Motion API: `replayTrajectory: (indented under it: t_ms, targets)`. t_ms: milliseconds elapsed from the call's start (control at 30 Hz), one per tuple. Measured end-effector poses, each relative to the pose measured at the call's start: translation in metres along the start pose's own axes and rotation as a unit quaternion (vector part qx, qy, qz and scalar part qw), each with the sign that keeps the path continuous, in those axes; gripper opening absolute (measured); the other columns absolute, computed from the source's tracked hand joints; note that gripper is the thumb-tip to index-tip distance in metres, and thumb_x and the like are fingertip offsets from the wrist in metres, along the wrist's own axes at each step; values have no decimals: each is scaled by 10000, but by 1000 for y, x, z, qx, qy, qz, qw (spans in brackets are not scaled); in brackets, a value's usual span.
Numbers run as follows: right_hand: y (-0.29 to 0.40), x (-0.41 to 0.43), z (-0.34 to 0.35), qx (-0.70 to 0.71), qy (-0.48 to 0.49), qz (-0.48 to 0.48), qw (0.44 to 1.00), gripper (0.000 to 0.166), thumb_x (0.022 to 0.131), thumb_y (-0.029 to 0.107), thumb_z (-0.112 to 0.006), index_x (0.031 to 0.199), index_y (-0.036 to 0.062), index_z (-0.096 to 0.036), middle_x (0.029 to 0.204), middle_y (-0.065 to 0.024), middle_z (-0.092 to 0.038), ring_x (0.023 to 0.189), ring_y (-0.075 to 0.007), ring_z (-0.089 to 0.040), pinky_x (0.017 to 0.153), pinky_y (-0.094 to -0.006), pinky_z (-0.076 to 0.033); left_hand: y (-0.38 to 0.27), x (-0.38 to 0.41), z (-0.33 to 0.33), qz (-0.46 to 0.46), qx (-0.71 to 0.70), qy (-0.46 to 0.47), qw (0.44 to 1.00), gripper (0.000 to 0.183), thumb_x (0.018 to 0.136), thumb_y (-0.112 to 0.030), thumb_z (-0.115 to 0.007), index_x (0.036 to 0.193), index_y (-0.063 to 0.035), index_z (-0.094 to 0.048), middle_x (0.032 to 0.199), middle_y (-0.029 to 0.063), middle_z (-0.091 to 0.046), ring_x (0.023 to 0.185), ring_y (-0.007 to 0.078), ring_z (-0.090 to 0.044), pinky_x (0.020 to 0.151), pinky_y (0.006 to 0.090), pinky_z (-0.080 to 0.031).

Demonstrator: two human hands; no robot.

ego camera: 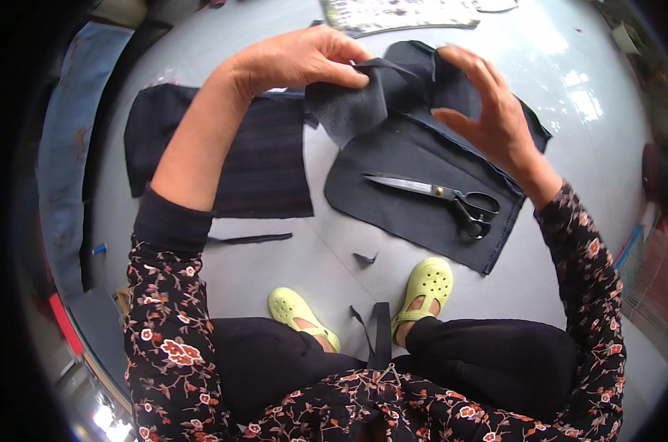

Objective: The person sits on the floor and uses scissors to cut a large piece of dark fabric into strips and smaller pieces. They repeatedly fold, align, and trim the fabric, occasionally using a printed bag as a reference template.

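My left hand (311, 61) pinches a small dark cloth piece (347, 108) between thumb and fingers, above the floor. Its lower part hangs down, with the lighter grey face showing. To its right, my right hand (494, 110) is raised with thumb and fingers apart and nothing seen between them. Behind that hand spreads more dark fabric (461, 91), partly covered by it. Below lies a black cloth panel (400, 149) with a rounded corner and stitched edges. Tailor's shears (439, 191) rest on this panel, blades pointing left. A dark striped cloth panel (267, 166) lies under my left forearm.
A narrow dark strip (256, 238) and a small scrap (365, 257) lie on the grey tiled floor. Dark straps (382, 331) hang between my yellow-green clogs (433, 282). Patterned cloth (400, 14) lies at the far side; blue fabric (68, 138) and a small blue object (99, 249) are left.
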State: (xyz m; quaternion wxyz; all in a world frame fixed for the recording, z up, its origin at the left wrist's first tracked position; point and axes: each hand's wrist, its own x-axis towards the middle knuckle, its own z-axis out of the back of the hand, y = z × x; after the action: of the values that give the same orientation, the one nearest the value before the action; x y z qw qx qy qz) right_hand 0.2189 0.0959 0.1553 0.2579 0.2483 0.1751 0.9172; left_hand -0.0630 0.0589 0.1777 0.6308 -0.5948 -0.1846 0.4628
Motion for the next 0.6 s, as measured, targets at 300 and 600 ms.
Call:
replayTrajectory:
  t_ms: [300,600]
  targets:
    - [85,71,-83,272,405,-72,870,260,853,101,-660,1080,-21,-621,889,-76,-682,805,-99,-607,762,-278,-496,24,-194,32,168,-181,-94,965,249,834,-73,-676,1053,33,-623,937,10,-654,807,93,-592,745,232,-485]
    - [130,65,-188,281,547,-212,760,403,821,178,-717,1151,-17,-591,998,-64,-660,928,-145,-604,842,-307,-480,240,-363,-27,286,-288,-454,793,327,785,-189,-747,1063,-68,-623,971,29,-653,850,122,-619,789,284,-505]
